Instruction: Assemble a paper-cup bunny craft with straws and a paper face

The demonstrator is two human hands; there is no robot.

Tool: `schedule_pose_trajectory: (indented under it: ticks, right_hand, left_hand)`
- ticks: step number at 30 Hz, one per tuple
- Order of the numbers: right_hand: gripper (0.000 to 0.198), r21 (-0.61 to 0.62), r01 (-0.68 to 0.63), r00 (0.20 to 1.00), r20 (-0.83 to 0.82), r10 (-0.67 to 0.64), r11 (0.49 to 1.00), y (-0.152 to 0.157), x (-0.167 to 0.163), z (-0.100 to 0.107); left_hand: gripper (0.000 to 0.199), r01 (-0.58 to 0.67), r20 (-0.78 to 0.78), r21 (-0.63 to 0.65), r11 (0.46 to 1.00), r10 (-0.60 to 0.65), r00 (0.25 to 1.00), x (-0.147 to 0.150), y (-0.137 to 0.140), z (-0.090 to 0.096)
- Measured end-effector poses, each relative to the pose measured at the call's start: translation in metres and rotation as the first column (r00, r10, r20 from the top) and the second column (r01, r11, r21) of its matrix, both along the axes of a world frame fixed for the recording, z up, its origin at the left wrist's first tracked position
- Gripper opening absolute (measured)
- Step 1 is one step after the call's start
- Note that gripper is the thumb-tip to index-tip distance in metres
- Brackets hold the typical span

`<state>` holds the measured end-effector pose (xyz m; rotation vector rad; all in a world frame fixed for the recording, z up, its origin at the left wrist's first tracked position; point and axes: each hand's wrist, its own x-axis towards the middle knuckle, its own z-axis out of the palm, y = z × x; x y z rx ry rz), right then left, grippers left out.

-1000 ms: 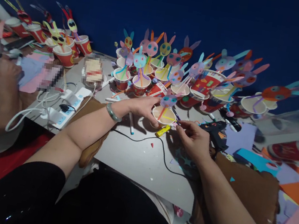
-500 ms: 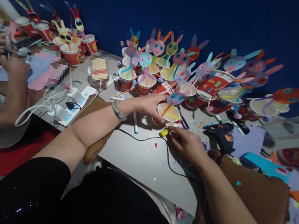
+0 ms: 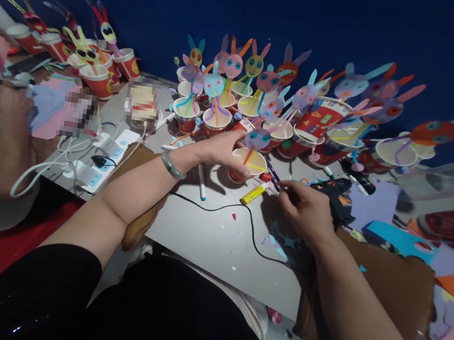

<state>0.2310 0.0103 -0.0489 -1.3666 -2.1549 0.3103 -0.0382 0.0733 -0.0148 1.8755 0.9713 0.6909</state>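
Observation:
My left hand (image 3: 225,149) curves round a red paper cup (image 3: 238,175), thumb in front and fingers behind. Out of that cup rises a purple round paper face (image 3: 257,138) on orange and yellow paper strips. To its right, my right hand (image 3: 307,208) has its thumb and forefinger closed at the near end of a slim dark pen (image 3: 273,173) lying on the table. Between the hands lies a small yellow stick (image 3: 252,195) with a pale end; I cannot tell its exact kind. A small red piece lies just beyond it.
Several cups with paper rabbit figures (image 3: 217,118) crowd along the blue wall. A black glue gun (image 3: 337,196) and coloured paper (image 3: 397,238) lie right. A power strip (image 3: 113,160), cables and a white marker (image 3: 202,180) are left. Far left, a co-worker's hand (image 3: 9,101) holds scissors.
My right hand has let go of the yellow stick, which now lies on the table, and has moved right and up to the pen. My left hand stays round the cup. The view shifted slightly.

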Motion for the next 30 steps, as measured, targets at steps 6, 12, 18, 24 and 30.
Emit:
schedule_pose_trajectory:
  ticks: [6, 12, 18, 24, 30]
  right_hand:
    - [0.014, 0.047, 0.214, 0.941, -0.278, -0.193, 0.976, -0.004, -0.004, 0.013]
    - [0.017, 0.013, 0.366, 0.631, -0.739, -0.238, 0.931, 0.006, 0.000, 0.015]
    - [0.012, -0.234, 0.332, 0.319, -0.884, -0.342, 0.914, 0.022, 0.003, 0.019]
    - [0.010, -0.234, 0.281, 0.326, -0.889, -0.322, 0.931, 0.019, -0.003, 0.018]
    - [0.012, -0.174, 0.255, 0.371, -0.891, -0.262, 0.951, 0.012, -0.015, 0.016]
  left_hand:
    - [0.043, -0.329, 0.349, -0.136, 0.935, 0.356, 0.867, 0.005, 0.004, 0.006]
    - [0.039, -0.597, 0.643, -0.081, 0.798, 0.500, 0.580, 0.008, 0.007, 0.009]
    - [0.046, -0.650, 0.670, 0.172, 0.740, 0.396, 0.628, 0.018, -0.021, 0.024]
    - [0.038, -0.623, 0.657, 0.380, 0.684, 0.274, 0.702, 0.005, -0.057, 0.077]
    - [0.019, -0.366, 0.170, 0.557, 0.746, 0.329, 0.929, -0.042, -0.090, 0.082]
